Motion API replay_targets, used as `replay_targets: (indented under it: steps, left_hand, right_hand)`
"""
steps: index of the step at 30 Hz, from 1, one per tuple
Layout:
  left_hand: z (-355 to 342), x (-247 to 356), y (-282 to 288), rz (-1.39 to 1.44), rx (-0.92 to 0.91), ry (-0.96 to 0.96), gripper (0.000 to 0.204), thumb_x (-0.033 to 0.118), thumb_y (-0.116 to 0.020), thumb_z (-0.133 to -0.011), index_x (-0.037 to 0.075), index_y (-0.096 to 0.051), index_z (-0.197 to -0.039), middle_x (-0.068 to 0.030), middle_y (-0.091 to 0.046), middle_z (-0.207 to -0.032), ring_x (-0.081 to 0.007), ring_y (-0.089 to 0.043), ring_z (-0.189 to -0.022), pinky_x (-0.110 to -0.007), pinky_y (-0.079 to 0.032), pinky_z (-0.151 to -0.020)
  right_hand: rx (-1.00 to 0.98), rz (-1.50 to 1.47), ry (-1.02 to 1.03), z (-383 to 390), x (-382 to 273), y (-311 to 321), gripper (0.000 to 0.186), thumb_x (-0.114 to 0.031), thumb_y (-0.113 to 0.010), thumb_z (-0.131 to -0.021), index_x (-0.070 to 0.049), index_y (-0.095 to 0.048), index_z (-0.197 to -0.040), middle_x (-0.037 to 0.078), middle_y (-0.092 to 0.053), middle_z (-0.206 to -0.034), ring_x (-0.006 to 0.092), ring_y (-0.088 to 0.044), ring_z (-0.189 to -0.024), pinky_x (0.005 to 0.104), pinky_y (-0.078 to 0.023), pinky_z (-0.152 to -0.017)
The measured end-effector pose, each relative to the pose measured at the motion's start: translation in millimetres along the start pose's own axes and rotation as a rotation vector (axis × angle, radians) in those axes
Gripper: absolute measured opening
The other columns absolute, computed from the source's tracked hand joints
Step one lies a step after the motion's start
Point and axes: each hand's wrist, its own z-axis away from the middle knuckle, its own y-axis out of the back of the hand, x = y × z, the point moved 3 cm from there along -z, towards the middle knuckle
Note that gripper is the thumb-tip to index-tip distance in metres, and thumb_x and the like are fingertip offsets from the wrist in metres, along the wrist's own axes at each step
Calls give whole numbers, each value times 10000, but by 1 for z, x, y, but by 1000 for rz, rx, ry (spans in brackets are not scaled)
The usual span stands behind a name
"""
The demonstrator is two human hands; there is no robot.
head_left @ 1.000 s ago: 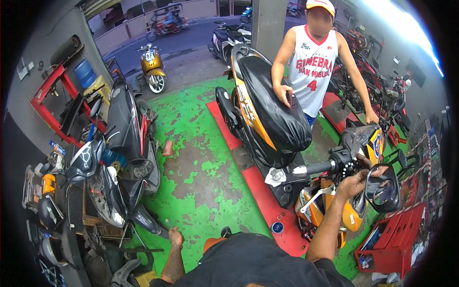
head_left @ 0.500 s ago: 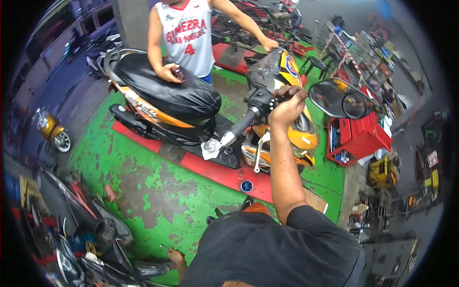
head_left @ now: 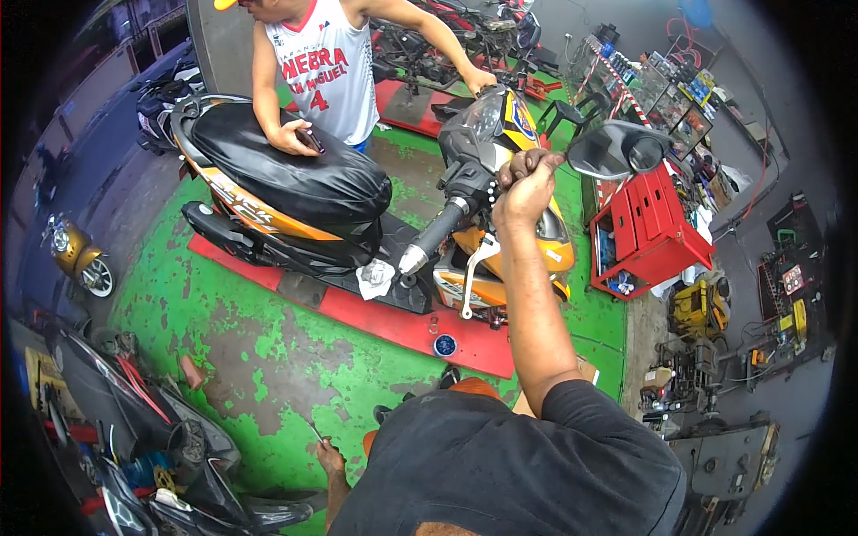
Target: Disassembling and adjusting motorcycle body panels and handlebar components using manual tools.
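An orange and black scooter (head_left: pixel 295 234) stands in front of me, its handlebar grip (head_left: pixel 438 234) pointing toward me. My right hand (head_left: pixel 525 189) is closed at the stem of the side mirror (head_left: pixel 608 152), just above the brake lever (head_left: pixel 483 268); its fingers partly hide the stem. My left hand (head_left: pixel 331 456), low at the left beside my body, is closed on a thin metal hand tool (head_left: pixel 315 433) pointing away from the scooter. A crumpled white rag (head_left: pixel 376 278) lies on the footboard below the grip end.
Across the scooter, a person (head_left: pixel 322 80) rests one hand near the far handlebar and holds a phone over the seat (head_left: pixel 286 161). A small round tub (head_left: pixel 444 345) sits on the red platform (head_left: pixel 357 311). A red tool cart (head_left: pixel 648 223) stands right; parked motorcycles (head_left: pixel 134 393) stand left.
My right hand has closed more tightly at the mirror stem, and the mirror has turned slightly. My left hand has risen a little with the tool. The view has shifted rightward.
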Motion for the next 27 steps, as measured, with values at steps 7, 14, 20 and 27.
replay_targets:
  steps: [7,14,20,27]
  left_hand:
    - [-17,130,-36,-244,-206,-201,335,243,-535,-1009,-16,-646,-1191,-144,-675,-863,-207,-613,-775,-373,-485,-732]
    - [67,434,-50,-140,-331,-740,289,119,-592,-964,-11,-621,-1221,-108,-672,-877,-161,-611,-789,-339,-496,-696]
    - [123,543,-74,-1,-125,-1227,269,73,-617,-920,10,-635,-1181,-161,-687,-959,-310,-690,-864,-380,-528,-731]
    - [113,575,-140,-97,56,-1369,215,168,-601,-950,35,-605,-1118,-147,-562,-957,-367,-638,-820,-447,-510,-687]
  right_hand:
    - [-624,24,-589,-35,-9,12,519,-596,-311,-1034,-177,-362,-731,-63,-251,-547,96,-248,-451,270,-241,-489]
    - [-1085,-95,-968,-49,-12,-6,525,-619,-320,-1019,-166,-383,-762,-88,-248,-506,64,-225,-408,256,-243,-475]
    - [-578,1234,83,-1,-35,-20,492,-331,-680,-934,1,-515,-1258,104,-605,-919,229,-617,-791,371,-504,-689]
    - [-543,1119,469,-15,-26,-31,258,-195,-732,-847,8,-573,-835,143,-591,-621,303,-616,-566,413,-472,-578]
